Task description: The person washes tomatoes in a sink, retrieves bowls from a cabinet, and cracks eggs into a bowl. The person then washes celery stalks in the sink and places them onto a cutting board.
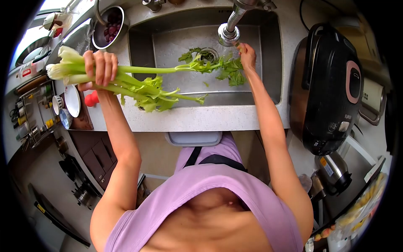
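Observation:
My left hand (100, 69) is wrapped around a bunch of celery (134, 80) near its pale base, holding it sideways over the counter and the sink's left edge. One long stalk reaches right, across the sink (176, 42), to the dark celery leaves (232, 72). Beside those leaves, under the faucet head (228, 35), my right hand (248, 56) is closed with its fingertips pinched; it appears to grip the leafy end, though the fingers partly hide it. More torn leaves lie around the drain (208, 54).
A metal bowl (119, 35) of dark red fruit stands left of the sink. To the right is a large black cooker (327, 90). A red round object (91, 98), a white plate (72, 101) and small bowls sit at the left. A grey tub (193, 138) is below the counter edge.

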A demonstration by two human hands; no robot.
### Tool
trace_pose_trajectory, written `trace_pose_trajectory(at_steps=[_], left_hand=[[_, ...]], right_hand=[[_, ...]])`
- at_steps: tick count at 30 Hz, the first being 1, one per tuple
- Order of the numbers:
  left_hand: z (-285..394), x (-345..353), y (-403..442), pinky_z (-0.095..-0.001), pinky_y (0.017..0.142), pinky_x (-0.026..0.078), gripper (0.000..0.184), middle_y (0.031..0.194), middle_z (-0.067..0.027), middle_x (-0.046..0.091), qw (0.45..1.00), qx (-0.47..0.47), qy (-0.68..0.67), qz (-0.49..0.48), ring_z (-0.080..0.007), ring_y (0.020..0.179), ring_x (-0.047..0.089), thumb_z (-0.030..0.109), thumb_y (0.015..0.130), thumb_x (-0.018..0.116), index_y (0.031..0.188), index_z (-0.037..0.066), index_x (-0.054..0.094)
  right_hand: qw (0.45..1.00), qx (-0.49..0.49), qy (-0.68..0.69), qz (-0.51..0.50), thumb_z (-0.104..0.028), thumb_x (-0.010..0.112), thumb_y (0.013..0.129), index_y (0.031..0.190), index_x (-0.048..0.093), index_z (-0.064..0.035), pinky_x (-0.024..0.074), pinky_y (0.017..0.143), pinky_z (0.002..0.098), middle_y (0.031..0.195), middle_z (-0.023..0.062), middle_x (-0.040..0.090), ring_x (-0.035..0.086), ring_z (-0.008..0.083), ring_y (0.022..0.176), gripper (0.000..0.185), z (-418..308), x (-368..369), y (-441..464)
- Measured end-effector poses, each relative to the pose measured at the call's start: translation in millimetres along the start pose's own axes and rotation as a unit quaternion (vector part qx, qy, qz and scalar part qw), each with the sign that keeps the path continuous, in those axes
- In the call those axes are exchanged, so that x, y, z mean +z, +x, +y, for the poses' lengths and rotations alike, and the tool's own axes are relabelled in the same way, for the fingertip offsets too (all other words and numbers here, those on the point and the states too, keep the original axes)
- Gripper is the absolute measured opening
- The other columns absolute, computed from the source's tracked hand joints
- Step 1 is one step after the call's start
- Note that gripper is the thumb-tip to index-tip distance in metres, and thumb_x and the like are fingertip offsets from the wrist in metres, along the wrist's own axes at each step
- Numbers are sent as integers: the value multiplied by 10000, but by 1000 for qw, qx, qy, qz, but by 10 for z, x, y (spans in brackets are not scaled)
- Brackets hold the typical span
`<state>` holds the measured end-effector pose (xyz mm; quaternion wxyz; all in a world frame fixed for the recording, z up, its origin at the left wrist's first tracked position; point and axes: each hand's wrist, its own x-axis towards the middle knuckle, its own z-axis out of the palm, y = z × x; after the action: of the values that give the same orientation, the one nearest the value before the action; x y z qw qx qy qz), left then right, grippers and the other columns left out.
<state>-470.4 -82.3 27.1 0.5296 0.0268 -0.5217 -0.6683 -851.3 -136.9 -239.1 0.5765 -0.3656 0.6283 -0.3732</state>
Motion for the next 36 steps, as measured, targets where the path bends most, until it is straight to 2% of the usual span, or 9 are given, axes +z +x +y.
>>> trace_pose_trajectory(at_steps=[2,5,9,11,17,20,30,34,36], left_hand=[[88,9,-33,-190,575,501,255,574,43,612,1000,2,4,9,-65,491,601,228,659,746,757,156,521],[91,2,5,-188,580,502,259,575,45,615,1000,2,17,7,-65,495,603,222,656,757,744,159,522],[28,41,87,-184,582,502,266,580,45,621,999,0,36,-6,-64,491,600,221,663,777,738,162,529],[2,56,137,-187,582,501,264,578,41,621,999,-6,31,-16,-64,488,598,224,670,784,731,162,534],[48,105,201,-191,578,499,265,584,34,623,999,-16,34,-34,-73,492,599,234,675,795,727,157,546],[58,63,179,-218,601,514,197,580,25,610,997,25,5,-76,-75,491,594,172,622,684,737,147,526],[-319,190,201,-214,537,496,194,565,37,587,999,-11,12,-35,-86,482,579,140,606,674,724,150,520],[-55,115,188,-190,550,510,210,563,44,603,997,7,-14,-71,-62,486,585,154,668,745,721,149,541],[168,118,142,-184,559,508,207,557,42,603,997,13,-18,-75,-60,484,584,158,672,741,711,153,537]], right_hand=[[915,-177,-361,-16,-196,545,868,959,609,14,443,756,369,959,134,600,564,277,902,238,16,-137,-178],[793,-414,-425,141,-175,538,857,1097,586,-57,418,860,422,1062,132,562,517,280,1049,272,-288,106,-463],[868,-401,-273,-105,-244,571,859,1235,532,-124,420,875,449,1015,129,586,544,297,1008,397,-532,391,-473],[900,-199,-237,-308,-271,590,878,1313,463,-113,441,871,417,1129,139,611,573,320,1042,480,-830,525,-643],[829,-159,-265,-466,-353,605,887,1088,647,-46,445,678,296,897,43,654,579,133,777,370,-597,718,-421],[927,-90,-48,-362,-337,646,862,1041,657,-30,418,643,263,818,-3,634,521,80,712,356,-430,721,-460],[970,-7,222,-95,-148,628,871,966,661,23,436,707,260,962,60,640,551,92,815,198,-364,805,-461],[960,99,258,-46,-127,544,912,1037,616,7,466,572,304,872,43,631,587,144,685,198,512,90,183],[995,92,-4,-30,-196,608,867,1149,579,12,494,715,341,1004,113,614,605,220,838,352,483,-332,136]])
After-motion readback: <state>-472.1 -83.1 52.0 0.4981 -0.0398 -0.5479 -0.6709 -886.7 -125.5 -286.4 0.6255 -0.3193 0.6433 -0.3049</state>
